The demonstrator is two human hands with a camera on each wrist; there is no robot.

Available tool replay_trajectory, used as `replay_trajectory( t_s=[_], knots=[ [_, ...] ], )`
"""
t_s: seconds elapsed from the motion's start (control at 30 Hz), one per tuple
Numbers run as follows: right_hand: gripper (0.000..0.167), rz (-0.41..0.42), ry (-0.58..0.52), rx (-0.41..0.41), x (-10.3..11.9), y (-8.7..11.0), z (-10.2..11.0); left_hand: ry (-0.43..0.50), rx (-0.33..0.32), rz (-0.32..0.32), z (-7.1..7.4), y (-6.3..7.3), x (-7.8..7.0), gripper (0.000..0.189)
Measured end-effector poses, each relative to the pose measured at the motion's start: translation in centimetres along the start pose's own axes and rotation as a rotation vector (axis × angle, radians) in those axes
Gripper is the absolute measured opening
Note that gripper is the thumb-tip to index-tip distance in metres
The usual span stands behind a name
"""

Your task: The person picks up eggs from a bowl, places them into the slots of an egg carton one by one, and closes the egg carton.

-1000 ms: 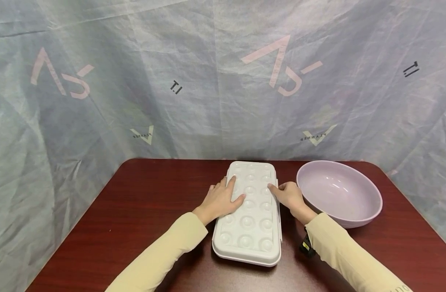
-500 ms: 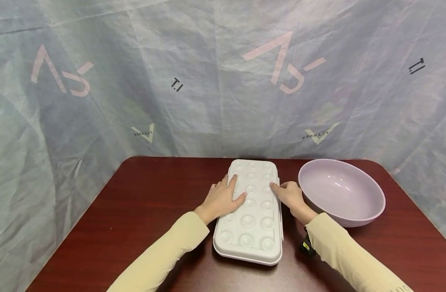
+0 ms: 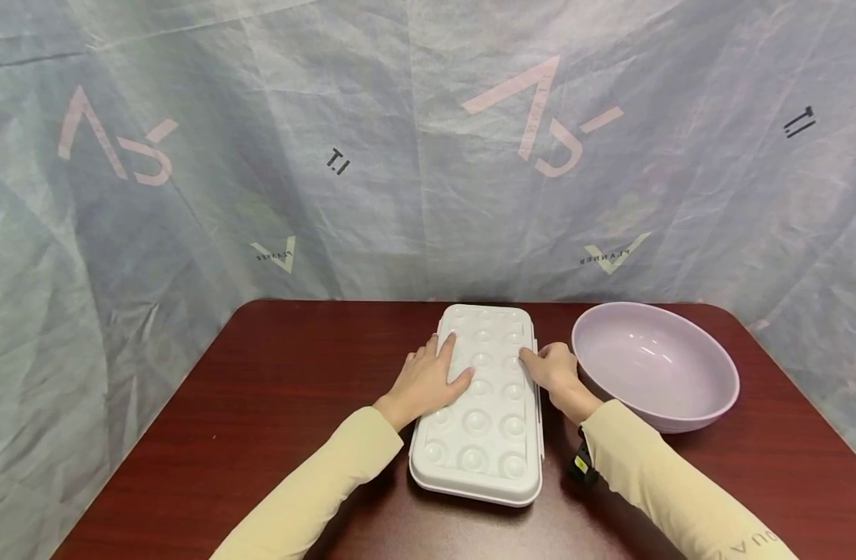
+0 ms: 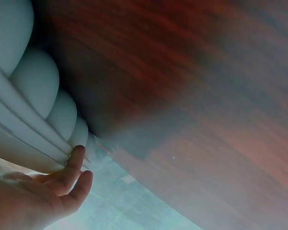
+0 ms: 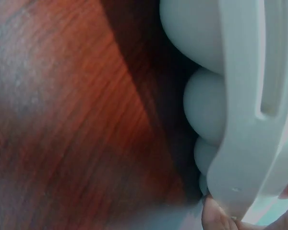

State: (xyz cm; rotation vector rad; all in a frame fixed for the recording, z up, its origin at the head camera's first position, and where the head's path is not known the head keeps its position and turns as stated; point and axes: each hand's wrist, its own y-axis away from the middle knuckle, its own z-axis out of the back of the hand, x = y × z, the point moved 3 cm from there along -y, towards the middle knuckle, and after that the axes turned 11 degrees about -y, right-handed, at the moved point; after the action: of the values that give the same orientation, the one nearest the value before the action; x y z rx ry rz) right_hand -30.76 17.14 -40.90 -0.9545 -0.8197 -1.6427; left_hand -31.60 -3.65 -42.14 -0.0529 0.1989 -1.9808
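Observation:
A white plastic egg box (image 3: pixel 475 420), its lid dimpled in rows, lies lengthwise on the table. My left hand (image 3: pixel 419 385) rests over its left edge, thumb and index finger spread on the lid; other fingertips touch the side rim in the left wrist view. At the right edge, my right hand (image 3: pixel 556 369) pinches the rim, thumb on the lid and fingers bent down the side. In the right wrist view, fingertips (image 5: pixel 213 215) meet the end of a long slotted latch strip (image 5: pixel 249 143). Rounded cups (image 5: pixel 205 105) bulge beneath it. The box's inside is hidden.
A large pale purple bowl (image 3: pixel 652 365) stands right of the egg box, close behind my right hand. The dark red wooden table (image 3: pixel 295 350) ends at a printed grey cloth (image 3: pixel 400 194) hanging behind it. A black wrist device (image 3: pixel 583 464) shows under the right sleeve.
My right hand and forearm shift very slightly upward in the head view, still at the box's right edge. The left hand stays in place on the lid. The view itself drifts slightly.

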Motion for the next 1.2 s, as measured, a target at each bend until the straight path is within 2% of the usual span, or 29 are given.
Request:
replay_trajectory(
  t_s=[0.17, 0.37, 0.67, 0.83, 1.07, 1.2],
  knots=[
    [0.033, -0.013, -0.034, 0.015, -0.3, 0.0, 0.0, 0.003, 0.008, 0.004, 0.0, 0.1, 0.1, 0.075],
    [0.037, -0.042, -0.124, 0.079, -0.8, 0.1, -0.1, 0.004, 0.014, 0.002, 0.1, -0.2, 0.0, 0.075],
    [0.048, -0.078, -0.220, 0.132, -1.3, 0.6, -0.2, -0.006, 0.009, 0.004, 0.1, -0.2, -0.1, 0.075],
    [0.054, -0.063, -0.190, 0.150, -1.3, 0.7, -0.1, 0.002, 0.016, 0.013, 0.2, 0.0, -0.1, 0.075],
    [0.047, -0.014, -0.088, 0.095, -0.9, 0.7, -0.1, -0.010, 0.016, 0.019, 0.2, 0.0, 0.0, 0.075],
    [0.050, 0.007, -0.090, 0.089, -0.7, 0.8, -0.2, -0.019, 0.021, 0.019, 0.1, 0.1, 0.0, 0.075]
  ],
)
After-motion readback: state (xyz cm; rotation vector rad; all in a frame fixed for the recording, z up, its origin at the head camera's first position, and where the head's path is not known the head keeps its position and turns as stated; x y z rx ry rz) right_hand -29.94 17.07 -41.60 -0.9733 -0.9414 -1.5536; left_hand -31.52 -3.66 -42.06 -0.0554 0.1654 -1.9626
